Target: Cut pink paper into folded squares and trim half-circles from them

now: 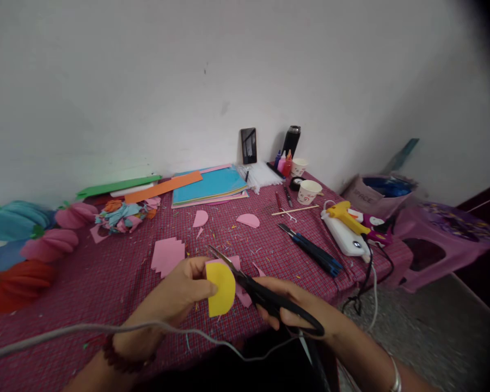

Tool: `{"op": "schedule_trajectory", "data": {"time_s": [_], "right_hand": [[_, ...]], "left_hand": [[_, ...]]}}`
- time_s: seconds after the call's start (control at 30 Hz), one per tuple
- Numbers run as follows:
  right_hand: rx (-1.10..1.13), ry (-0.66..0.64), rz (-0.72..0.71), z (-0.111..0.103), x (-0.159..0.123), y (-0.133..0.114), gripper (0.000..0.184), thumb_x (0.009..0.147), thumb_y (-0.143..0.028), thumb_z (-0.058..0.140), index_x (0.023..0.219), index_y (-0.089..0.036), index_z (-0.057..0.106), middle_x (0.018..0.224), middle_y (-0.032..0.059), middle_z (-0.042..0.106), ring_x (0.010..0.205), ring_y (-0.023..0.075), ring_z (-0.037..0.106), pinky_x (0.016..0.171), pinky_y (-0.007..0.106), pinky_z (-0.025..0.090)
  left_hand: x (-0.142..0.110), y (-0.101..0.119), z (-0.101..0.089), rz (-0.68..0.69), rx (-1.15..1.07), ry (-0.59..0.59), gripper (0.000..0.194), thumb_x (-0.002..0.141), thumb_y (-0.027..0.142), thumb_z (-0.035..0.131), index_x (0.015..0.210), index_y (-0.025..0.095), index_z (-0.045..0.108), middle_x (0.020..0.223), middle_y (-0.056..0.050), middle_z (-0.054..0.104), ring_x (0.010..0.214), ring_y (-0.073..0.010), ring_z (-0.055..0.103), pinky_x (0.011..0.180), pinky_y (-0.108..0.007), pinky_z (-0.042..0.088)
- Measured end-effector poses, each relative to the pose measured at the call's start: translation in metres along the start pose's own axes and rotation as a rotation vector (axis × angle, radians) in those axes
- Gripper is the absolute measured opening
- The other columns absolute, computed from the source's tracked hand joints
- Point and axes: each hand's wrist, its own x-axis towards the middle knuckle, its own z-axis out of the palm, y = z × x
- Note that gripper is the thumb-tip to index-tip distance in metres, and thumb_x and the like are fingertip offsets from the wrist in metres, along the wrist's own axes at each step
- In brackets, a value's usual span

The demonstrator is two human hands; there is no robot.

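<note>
Between the thumb and fingers of my left hand (185, 291) is a yellow paper half-circle (221, 296), its straight edge toward the left, with pink paper (233, 262) right behind it. My right hand (288, 299) grips black-handled scissors (265, 296). Their blades point up and left, along the top right edge of the held paper. Beyond my hands lie two pink half-circles (248, 220) on the checked cloth. A stack of pink paper squares (168, 256) rests just past my left hand.
Paper pumpkins (51, 243) and scraps (122, 215) occupy the left. Coloured sheets (208, 185) lie at the back. A utility knife (310, 247), paper cup (309, 191), yellow glue gun (345, 215) and white power bank (343, 234) stand right. A grey cable (167, 326) crosses in front.
</note>
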Motion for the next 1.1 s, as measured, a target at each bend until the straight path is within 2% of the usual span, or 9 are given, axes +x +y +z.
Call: {"op": "schedule_trajectory", "data": {"time_s": [0.13,0.3,0.67,0.9,1.1], "right_hand": [[0.023,-0.014,-0.023,-0.002,-0.001,0.003,0.068,0.078,-0.062,0.066,0.127,-0.018,0.055,0.09,0.0025,0.052,0.071,0.0098,0.045,0.055,0.02,0.032],[0.02,0.019,-0.054,-0.002,0.0,0.007,0.058,0.08,-0.06,0.066,0.118,-0.016,0.06,0.081,-0.0003,0.05,0.063,0.0072,0.04,0.052,0.019,0.03],[0.047,0.02,-0.033,-0.006,-0.003,0.009,0.068,0.075,-0.059,0.071,0.127,-0.017,0.057,0.08,-0.0008,0.05,0.062,0.0071,0.04,0.048,0.018,0.03],[0.07,0.054,-0.045,-0.005,-0.004,0.016,0.063,0.077,-0.059,0.069,0.12,-0.015,0.06,0.071,-0.0031,0.047,0.056,0.0059,0.037,0.049,0.019,0.03],[0.061,0.087,-0.031,-0.004,-0.005,0.016,0.066,0.072,-0.063,0.07,0.117,-0.015,0.061,0.071,-0.0033,0.047,0.053,0.0057,0.035,0.047,0.019,0.028]], "left_hand": [[0.001,0.002,0.0,-0.006,-0.018,0.061,0.017,0.052,0.014,0.066,0.069,0.014,0.07,0.06,0.0,0.069,0.051,-0.0113,0.059,0.051,-0.021,0.044],[0.002,0.003,0.004,-0.004,-0.01,0.078,0.018,0.051,0.014,0.065,0.068,0.014,0.071,0.061,0.0,0.07,0.051,-0.0111,0.059,0.05,-0.02,0.044],[0.003,0.009,0.007,0.03,0.025,0.046,0.015,0.054,0.017,0.066,0.068,0.015,0.071,0.058,0.0,0.069,0.048,-0.0106,0.058,0.05,-0.021,0.044],[0.005,0.009,0.012,0.014,0.006,0.06,0.016,0.054,0.015,0.067,0.069,0.015,0.073,0.061,0.0,0.071,0.05,-0.0108,0.059,0.051,-0.02,0.045],[0.005,0.011,0.014,0.016,0.029,0.094,0.015,0.054,0.015,0.068,0.068,0.015,0.071,0.06,0.001,0.07,0.051,-0.011,0.059,0.052,-0.021,0.045]]}}
